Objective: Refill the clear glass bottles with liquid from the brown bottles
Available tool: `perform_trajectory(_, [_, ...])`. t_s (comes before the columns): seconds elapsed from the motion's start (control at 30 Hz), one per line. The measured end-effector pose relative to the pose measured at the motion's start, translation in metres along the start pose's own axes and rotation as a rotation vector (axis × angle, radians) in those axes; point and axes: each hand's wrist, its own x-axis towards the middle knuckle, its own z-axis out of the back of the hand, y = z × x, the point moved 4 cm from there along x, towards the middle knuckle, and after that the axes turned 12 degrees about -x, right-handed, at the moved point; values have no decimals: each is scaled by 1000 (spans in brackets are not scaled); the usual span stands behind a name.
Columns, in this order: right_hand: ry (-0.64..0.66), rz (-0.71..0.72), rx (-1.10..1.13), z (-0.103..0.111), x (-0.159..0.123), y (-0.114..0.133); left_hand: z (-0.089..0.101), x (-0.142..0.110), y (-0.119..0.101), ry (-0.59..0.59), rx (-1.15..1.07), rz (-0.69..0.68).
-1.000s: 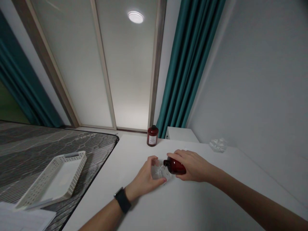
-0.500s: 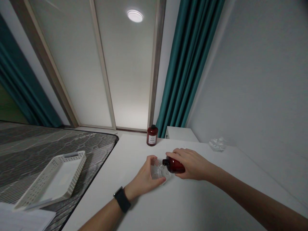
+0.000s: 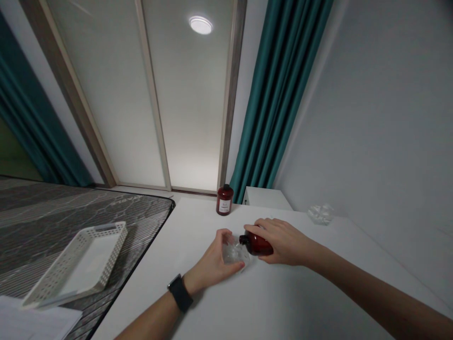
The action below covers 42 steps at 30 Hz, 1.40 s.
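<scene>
My right hand (image 3: 283, 241) is wrapped round a dark red-brown bottle (image 3: 260, 244), tipped on its side with its black neck pointing left. The neck is over the rim of a clear container (image 3: 234, 254), which looks like a glass or plastic cup. Fingers and thumb of my left hand (image 3: 221, 259) curve round that container from the left, keeping it on or close to the white table. Whether liquid leaves the bottle is too small to tell. Farther back, a second red-brown bottle (image 3: 224, 200) with a white label and black cap stands upright.
A crumpled clear plastic piece (image 3: 320, 214) lies at the table's back right, near the wall. Left of the white table (image 3: 170, 245), a white perforated basket (image 3: 53, 278) and some paper (image 3: 38, 321) rest on a grey striped surface (image 3: 141, 212). A white cabinet (image 3: 267, 196) stands behind.
Almost nothing differs. Everything is shifted very slightly in the picture, and both hands keep the same hold on the bottle and the clear container.
</scene>
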Motion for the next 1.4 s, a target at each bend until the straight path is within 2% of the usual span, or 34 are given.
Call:
perform_trajectory(0.23, [9, 8, -20, 2, 1, 1, 0, 0, -3, 12, -6, 27])
perform_trajectory(1.4, [-22, 31, -60, 0, -3, 0, 0, 0, 4, 51, -28, -25])
